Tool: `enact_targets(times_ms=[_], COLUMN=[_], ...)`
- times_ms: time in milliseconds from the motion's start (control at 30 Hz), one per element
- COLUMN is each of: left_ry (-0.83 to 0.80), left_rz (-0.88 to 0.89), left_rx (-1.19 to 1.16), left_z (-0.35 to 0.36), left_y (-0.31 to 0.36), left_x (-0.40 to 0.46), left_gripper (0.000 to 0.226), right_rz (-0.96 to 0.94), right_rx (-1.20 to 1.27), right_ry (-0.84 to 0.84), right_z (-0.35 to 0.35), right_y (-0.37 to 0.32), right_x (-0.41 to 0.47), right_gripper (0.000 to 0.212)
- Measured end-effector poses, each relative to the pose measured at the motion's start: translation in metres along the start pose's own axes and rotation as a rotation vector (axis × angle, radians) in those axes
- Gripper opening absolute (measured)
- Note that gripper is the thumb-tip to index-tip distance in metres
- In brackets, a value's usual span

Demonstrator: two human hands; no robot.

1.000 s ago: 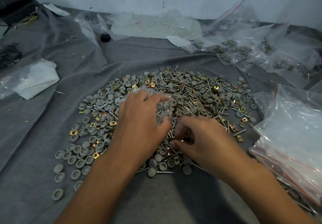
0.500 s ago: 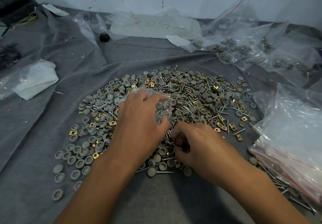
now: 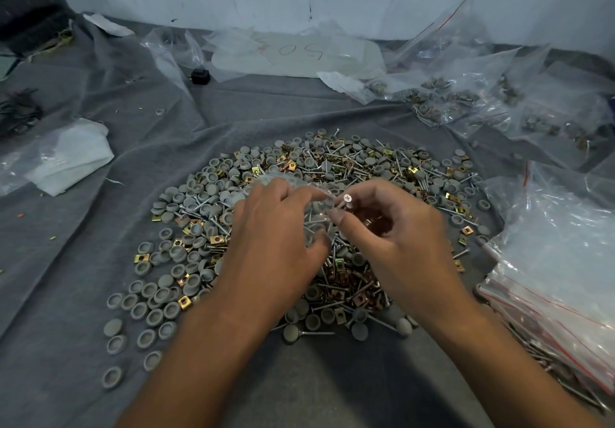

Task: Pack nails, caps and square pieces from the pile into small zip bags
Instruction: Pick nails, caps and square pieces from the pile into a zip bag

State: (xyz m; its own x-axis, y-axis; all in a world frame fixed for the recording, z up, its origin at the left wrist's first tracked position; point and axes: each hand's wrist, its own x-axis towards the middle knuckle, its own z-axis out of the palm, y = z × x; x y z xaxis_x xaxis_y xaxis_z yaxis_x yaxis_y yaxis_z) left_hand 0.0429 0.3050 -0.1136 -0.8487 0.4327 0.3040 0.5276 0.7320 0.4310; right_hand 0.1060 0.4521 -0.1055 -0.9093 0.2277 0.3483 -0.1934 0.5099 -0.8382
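- We see our left hand (image 3: 276,228) over the middle of the pile (image 3: 332,174), fingers curled round a small clear zip bag (image 3: 314,209) with grey caps showing through it.
- Our right hand (image 3: 392,228) sits just beside it at 3 o'clock, thumb and fingers pinching a nail (image 3: 346,200) at the bag's mouth, its cross-slotted head facing up toward us.
- We cannot tell whether the nail's tip is already inside the bag.
- The pile spreads on a grey cloth (image 3: 149,161): grey caps (image 3: 156,314) trail off toward 8 o'clock, brass square pieces (image 3: 184,301) lie scattered among them, and loose nails (image 3: 356,161) cluster from 12 to 2 o'clock.
- A single nail with a cap at its head (image 3: 306,332) lies at 6 o'clock of the pile, between our forearms.
- At 3 to 4 o'clock we see a stack of empty bags with red seal lines (image 3: 559,261).
- At 1 to 2 o'clock, well apart from our hands, filled bags (image 3: 442,101) lie in a loose heap.
- At 12 o'clock a large clear bag (image 3: 299,58) bears red handwriting.
- At 9 o'clock a crumpled white sheet (image 3: 73,154) rests on the cloth.
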Motion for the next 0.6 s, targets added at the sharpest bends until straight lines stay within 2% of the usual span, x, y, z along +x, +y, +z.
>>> enact_targets(times_ms=[200, 500, 600], left_ry=[0.020, 0.002, 0.007], left_rz=[0.024, 0.012, 0.005], left_rx=[-0.001, -0.013, -0.015], left_z=[0.0007, -0.0010, -0.0018], left_y=[0.0019, 0.0022, 0.0029], left_x=[-0.0012, -0.0010, -0.0005], left_gripper=[0.044, 0.045, 0.044], right_rz=[-0.111, -0.201, -0.220], right_rx=[-0.194, -0.272, -0.304], right_ry=[0.094, 0.219, 0.170], right_z=[0.0109, 0.0120, 0.0114], right_y=[0.0034, 0.0023, 0.0042], right_x=[-0.0020, -0.0026, -0.0023], right_gripper=[0.023, 0.012, 0.015])
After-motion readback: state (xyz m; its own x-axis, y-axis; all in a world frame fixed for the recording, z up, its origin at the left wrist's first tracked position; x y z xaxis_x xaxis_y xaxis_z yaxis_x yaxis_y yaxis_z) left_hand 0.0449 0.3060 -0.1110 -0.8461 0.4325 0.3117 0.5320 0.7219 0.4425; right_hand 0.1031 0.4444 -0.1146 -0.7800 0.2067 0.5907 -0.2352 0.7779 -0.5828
